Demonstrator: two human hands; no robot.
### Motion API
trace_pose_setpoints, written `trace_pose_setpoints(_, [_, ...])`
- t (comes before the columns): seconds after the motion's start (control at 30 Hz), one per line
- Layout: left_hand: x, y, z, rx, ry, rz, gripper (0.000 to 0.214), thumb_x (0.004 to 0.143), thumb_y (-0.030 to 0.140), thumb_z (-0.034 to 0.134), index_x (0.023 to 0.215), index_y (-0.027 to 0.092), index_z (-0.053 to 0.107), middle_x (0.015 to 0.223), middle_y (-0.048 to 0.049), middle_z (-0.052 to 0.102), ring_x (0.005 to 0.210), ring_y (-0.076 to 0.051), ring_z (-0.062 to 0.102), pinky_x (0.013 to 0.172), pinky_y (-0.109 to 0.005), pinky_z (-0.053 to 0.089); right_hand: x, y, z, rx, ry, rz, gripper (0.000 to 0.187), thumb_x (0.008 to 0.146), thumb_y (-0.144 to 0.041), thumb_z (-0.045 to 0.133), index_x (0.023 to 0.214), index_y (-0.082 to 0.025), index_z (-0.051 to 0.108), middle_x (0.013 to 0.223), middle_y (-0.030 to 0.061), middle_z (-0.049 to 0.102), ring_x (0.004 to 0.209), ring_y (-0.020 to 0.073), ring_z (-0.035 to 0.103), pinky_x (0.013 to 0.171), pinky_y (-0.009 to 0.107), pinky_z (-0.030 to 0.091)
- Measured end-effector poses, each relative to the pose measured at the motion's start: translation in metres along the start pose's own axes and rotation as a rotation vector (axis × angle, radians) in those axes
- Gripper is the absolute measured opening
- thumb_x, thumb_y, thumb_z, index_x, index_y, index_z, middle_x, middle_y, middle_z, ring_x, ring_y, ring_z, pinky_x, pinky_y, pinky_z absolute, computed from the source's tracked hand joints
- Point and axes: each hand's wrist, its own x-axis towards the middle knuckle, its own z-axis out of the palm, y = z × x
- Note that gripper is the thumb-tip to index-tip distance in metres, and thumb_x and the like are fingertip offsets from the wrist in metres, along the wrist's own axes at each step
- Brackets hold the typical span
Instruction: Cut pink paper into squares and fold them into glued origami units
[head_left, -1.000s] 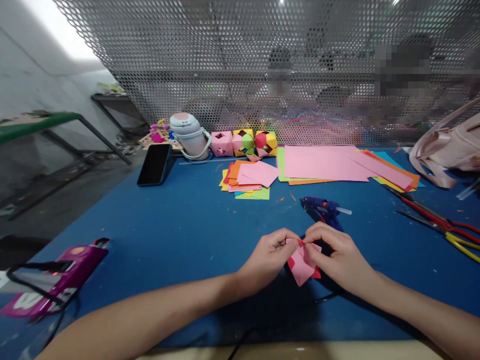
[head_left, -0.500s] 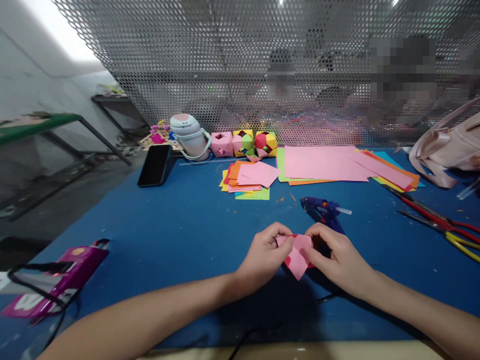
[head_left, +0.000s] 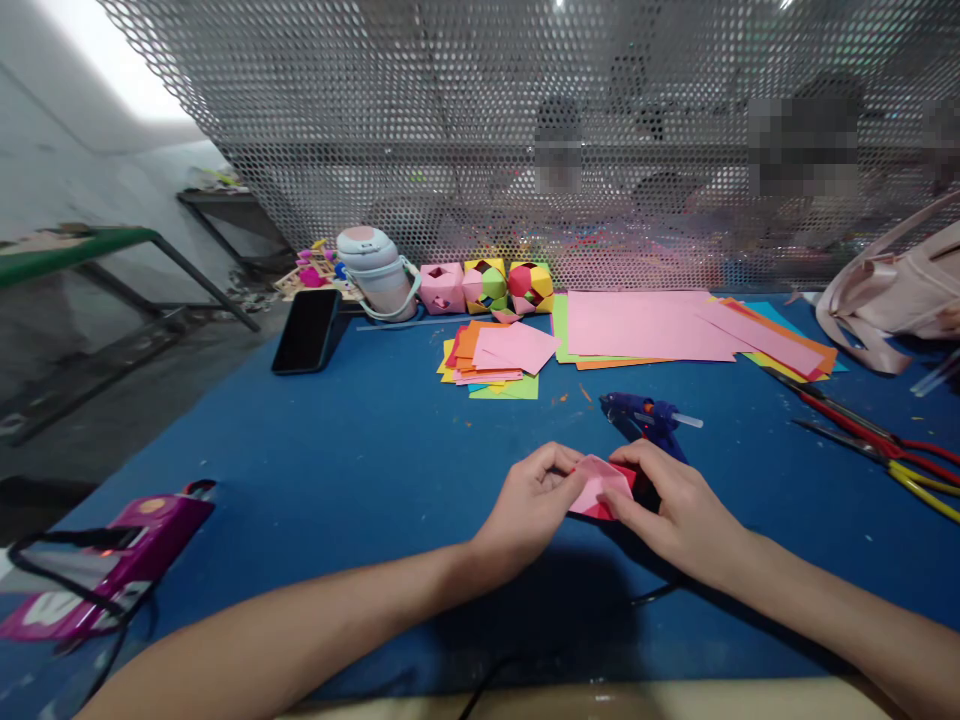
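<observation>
Both my hands hold a small folded paper piece (head_left: pixel 598 486), pink on top with red underneath, just above the blue table mat (head_left: pixel 390 450). My left hand (head_left: pixel 531 508) pinches its left edge with fingers curled. My right hand (head_left: pixel 677 510) pinches its right side. The piece lies fairly flat between them. A blue glue gun (head_left: pixel 646 420) lies right behind my right hand.
Small coloured paper squares (head_left: pixel 501 358) and large pink and coloured sheets (head_left: pixel 675 330) lie further back, with three paper cubes (head_left: pixel 487 285), a white bottle (head_left: pixel 375 270) and a black phone (head_left: pixel 307 330). Scissors (head_left: pixel 877 445) lie at the right, a pink bag (head_left: pixel 892 290) beyond, a magenta device (head_left: pixel 112 560) at the left.
The paper piece has been turned from hanging point-down to lying flatter between my hands, and both hands have shifted slightly away from me.
</observation>
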Motion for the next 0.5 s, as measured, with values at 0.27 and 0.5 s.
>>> trace_pose_setpoints(0.27, [-0.0012, -0.009, 0.0046, -0.18, -0.085, -0.051, 0.017, 0.063, 0.013, 0.058, 0.069, 0.018, 0.043, 0.076, 0.0011, 0.058, 0.065, -0.009, 0.053, 0.058, -0.019, 0.041, 0.0008, 0.0036, 0.0024, 0.033, 0.034, 0.05, 0.015, 0.089, -0.02, 0.047, 0.075, -0.018, 0.052, 0.066, -0.0012, 0.054, 0.058, 0.0111, 0.05, 0.055, 0.023, 0.039])
trace_pose_setpoints(0.5, [-0.0001, -0.0024, -0.0013, 0.183, -0.18, 0.029, 0.021, 0.081, 0.031, 0.053, 0.083, 0.015, 0.066, 0.081, -0.0041, 0.064, 0.077, -0.015, 0.057, 0.07, -0.024, 0.043, -0.0007, 0.0034, 0.0052, 0.092, -0.011, -0.02, 0.014, 0.091, -0.02, 0.048, 0.078, -0.018, 0.053, 0.072, 0.0007, 0.056, 0.065, 0.0114, 0.053, 0.06, 0.023, 0.041])
